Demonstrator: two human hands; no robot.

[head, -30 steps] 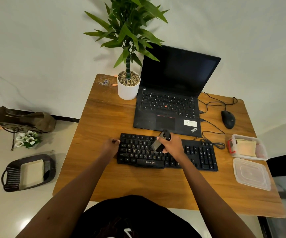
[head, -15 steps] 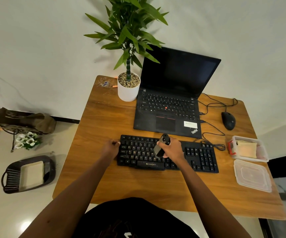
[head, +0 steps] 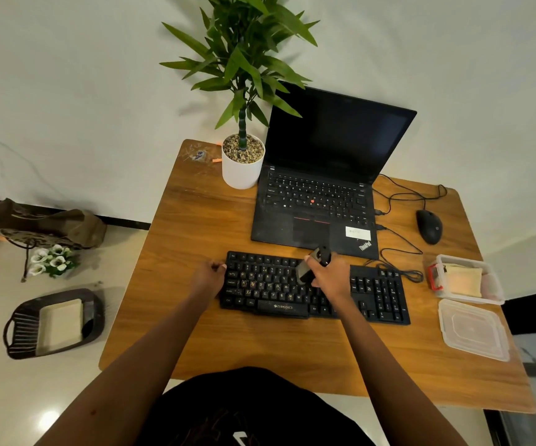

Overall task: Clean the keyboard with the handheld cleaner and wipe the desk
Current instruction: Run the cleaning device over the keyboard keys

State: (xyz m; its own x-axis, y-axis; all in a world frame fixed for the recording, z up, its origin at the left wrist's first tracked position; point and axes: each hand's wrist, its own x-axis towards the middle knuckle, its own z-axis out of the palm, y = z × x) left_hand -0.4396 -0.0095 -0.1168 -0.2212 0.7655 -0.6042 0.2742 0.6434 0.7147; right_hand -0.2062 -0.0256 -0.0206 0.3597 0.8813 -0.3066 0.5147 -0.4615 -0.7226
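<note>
Near strip of counter (head: pixel 260 346) with no cloth on it; wiping judged not yet begun. Midway: left hand (head: pixel 207 280), fingers curled against the left end of the keyboard (head: pixel 266 286); right hand (head: pixel 328 278), fingers wrapped round the handheld cleaner (head: pixel 308 269), nozzle down on the middle keys. Pale specks on the left-hand keys, so keyboard cleaning judged under way, unfinished. Rightward, folded cloth (head: pixel 463 278) in an open container (head: pixel 468 300), untouched. Farthest: laptop (head: pixel 318 201), potted plant (head: pixel 242 169).

Open desk (head: pixel 260 346) runs before the keyboard (head: pixel 379 294); laptop (head: pixel 308 201) just behind and coiled cable (head: pixel 403 274) at right hem it.
</note>
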